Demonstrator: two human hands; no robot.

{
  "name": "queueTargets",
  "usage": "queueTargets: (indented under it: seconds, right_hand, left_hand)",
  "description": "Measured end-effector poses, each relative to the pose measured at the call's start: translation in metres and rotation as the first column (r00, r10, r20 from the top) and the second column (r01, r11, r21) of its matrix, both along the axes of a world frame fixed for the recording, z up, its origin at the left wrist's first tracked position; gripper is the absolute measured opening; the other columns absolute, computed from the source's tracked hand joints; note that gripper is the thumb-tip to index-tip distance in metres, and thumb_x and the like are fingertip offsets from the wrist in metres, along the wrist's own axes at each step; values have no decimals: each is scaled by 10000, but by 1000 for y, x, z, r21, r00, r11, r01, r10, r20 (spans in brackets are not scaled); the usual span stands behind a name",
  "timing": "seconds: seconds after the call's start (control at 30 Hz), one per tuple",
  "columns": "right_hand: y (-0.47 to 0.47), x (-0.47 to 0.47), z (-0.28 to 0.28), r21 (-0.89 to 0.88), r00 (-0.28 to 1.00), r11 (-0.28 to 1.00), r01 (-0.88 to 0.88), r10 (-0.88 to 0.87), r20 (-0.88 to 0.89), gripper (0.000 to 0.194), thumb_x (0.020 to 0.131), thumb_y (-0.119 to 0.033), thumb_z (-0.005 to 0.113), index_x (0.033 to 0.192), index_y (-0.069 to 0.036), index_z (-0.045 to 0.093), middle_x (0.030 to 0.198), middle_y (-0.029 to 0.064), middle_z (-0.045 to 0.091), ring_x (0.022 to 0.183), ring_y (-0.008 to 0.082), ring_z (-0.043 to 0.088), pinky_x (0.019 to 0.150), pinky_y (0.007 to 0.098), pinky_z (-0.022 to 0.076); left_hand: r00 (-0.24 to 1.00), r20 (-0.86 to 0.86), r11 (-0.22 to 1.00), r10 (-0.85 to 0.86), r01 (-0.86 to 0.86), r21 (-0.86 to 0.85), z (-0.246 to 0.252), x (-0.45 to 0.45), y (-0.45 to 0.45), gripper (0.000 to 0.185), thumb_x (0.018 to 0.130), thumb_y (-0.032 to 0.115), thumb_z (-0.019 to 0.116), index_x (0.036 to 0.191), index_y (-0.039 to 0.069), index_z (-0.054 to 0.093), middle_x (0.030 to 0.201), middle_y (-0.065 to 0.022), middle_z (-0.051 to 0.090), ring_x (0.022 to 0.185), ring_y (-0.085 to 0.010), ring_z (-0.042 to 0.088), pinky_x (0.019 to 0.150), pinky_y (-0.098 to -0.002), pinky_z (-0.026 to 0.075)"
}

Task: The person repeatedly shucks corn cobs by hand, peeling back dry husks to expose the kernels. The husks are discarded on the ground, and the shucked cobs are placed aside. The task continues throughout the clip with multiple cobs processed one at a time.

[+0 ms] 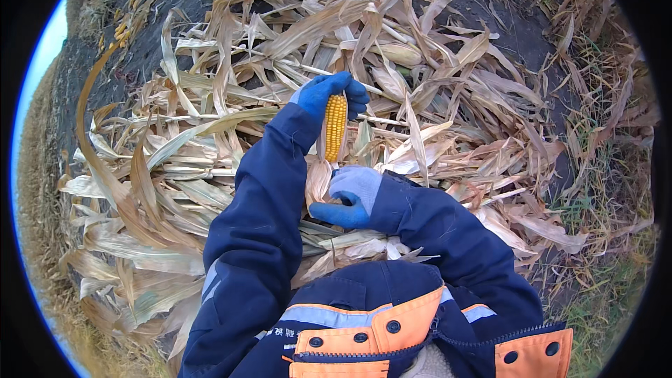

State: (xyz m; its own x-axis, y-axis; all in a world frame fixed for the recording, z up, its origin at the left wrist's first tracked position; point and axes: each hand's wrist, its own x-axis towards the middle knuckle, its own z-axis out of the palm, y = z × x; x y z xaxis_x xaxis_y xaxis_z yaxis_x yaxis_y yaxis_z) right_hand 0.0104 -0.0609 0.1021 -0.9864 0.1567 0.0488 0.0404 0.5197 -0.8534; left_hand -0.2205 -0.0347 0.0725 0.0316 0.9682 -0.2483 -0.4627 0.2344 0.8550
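A yellow ear of corn (335, 128) stands out upright in the picture, its kernels bared along the near face. Around its top end, my left hand (336, 93) in a blue-coated work glove is closed, fingers wrapped over the tip. Pale dry husk (318, 181) hangs peeled back below the kernels. My right hand (353, 197), in a matching grey and blue glove, is curled at this husk near the ear's base, thumb towards the left. Its fingertips are mostly hidden. Dry corn stalks and leaves (210, 168) lie beneath both hands.
Another ear, still in its husk (400, 54), lies among the stalks beyond my hands. Several bare yellow ears (122, 34) are heaped on dark soil (525, 16) at far left. A long curved leaf (100, 168) arches up at left. Grass (593, 210) grows at right.
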Motion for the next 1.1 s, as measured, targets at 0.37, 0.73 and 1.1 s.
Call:
queueTargets:
  seconds: [0.37, 0.73, 1.1]
  right_hand:
    - [61, -67, -41, -265, 579, 536, 802, -807, 120, 371, 950, -289, 780, 1102, 33, 674, 937, 127, 750, 867, 199, 727, 812, 345, 586]
    - [61, -55, -88, -597, 337, 169, 784, -924, 181, 603, 967, -327, 748, 1386, 41, 519, 1078, 189, 699, 924, 227, 688, 827, 359, 566]
    - [66, -83, -91, -759, 718, 168, 629, -500, 485, 542, 887, -101, 791, 1350, 4, 530, 1084, 157, 677, 920, 260, 698, 767, 407, 612]
  left_hand:
    - [761, 112, 717, 639, -536, -447, -80, 0, -4, 301, 1054, 223, 577, 1169, -1, 742, 908, -100, 735, 721, -207, 644, 663, -346, 542]
    - [391, -756, 843, -525, 120, -524, -25, 17, -67, 834, 838, 795, 681, 1128, 21, 790, 1005, -174, 778, 948, -285, 730, 879, -407, 538]
    - [91, -976, 969, -198, 170, -180, -7, 43, -95, 432, 935, 470, 729, 1176, 112, 731, 1105, -207, 712, 1009, -409, 698, 890, -496, 565]
